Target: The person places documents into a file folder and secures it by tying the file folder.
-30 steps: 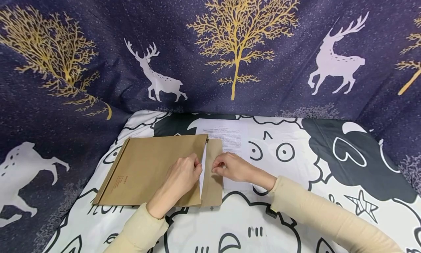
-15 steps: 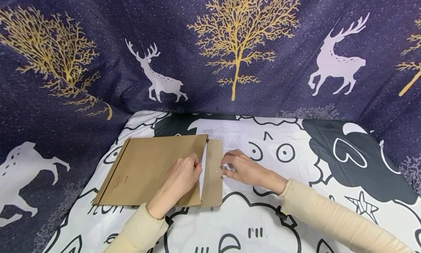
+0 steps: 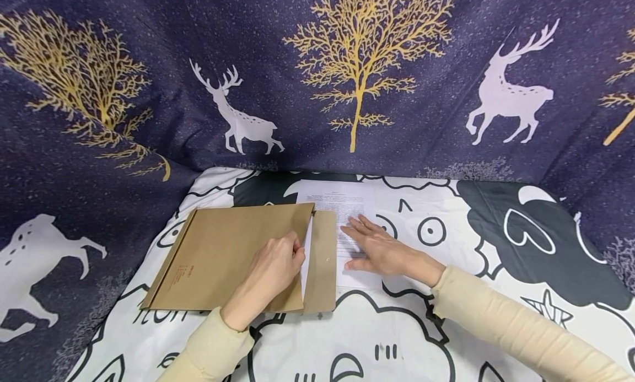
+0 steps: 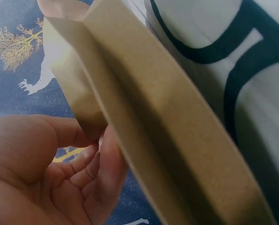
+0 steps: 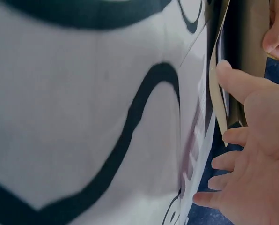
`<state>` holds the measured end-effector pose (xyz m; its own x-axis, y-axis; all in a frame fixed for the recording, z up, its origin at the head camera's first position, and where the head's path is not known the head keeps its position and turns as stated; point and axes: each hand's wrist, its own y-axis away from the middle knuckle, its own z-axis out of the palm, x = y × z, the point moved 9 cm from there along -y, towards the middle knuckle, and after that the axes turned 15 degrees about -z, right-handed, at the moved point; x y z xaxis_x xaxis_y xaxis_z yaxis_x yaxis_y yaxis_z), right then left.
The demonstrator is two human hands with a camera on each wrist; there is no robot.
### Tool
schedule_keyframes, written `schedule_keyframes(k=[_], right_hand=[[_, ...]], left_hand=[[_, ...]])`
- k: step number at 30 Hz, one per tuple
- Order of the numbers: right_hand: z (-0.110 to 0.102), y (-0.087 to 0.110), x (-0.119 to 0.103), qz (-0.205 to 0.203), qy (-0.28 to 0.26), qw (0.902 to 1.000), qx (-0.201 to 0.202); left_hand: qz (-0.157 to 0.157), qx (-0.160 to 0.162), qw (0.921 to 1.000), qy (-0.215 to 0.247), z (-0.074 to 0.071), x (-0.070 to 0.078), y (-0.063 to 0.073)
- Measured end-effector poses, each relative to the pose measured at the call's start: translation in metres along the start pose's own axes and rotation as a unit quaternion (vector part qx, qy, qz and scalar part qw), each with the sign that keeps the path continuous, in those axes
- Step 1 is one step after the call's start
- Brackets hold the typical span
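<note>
A brown kraft paper document envelope [image 3: 228, 249] lies on the cloth, its flap [image 3: 321, 266] folded out to the right. White paper [image 3: 306, 258] shows in the gap at its mouth. My left hand [image 3: 278, 265] pinches the edge of the envelope's upper panel; in the left wrist view, thumb and fingers meet on the kraft edge [image 4: 88, 98]. A printed sheet [image 3: 347, 205] lies to the right, partly under the flap. Over that sheet my right hand [image 3: 379, 249] is spread, fingers apart and holding nothing; whether it touches the paper I cannot tell.
A white cloth [image 3: 397, 327] with black cartoon drawings covers the surface. Behind it and on the left hangs a dark blue curtain [image 3: 412, 128] printed with deer and golden trees.
My right hand has moved right, off the flap and over the printed sheet, and its curled fingers have spread. My left hand and the envelope have stayed put.
</note>
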<state>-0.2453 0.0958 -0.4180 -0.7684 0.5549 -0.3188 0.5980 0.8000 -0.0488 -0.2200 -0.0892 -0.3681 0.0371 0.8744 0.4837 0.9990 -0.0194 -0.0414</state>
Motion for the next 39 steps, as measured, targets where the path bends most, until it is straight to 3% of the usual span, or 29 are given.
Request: schedule_keyframes(k=[17, 28, 39], right_hand=[[-0.009, -0.015, 0.052, 0.067, 0.025, 0.9968, -0.036], [-0.026, -0.041, 0.099, 0.119, 0.061, 0.9905, -0.035], [-0.029, -0.074, 0.121, 0.132, 0.038, 0.9894, -0.046]], left_hand=[[0.004, 0.002, 1.0, 0.006, -0.001, 0.0, 0.001], [0.007, 0.001, 1.0, 0.005, 0.0, -0.001, 0.002], [0.003, 0.004, 1.0, 0.002, -0.001, 0.0, 0.001]])
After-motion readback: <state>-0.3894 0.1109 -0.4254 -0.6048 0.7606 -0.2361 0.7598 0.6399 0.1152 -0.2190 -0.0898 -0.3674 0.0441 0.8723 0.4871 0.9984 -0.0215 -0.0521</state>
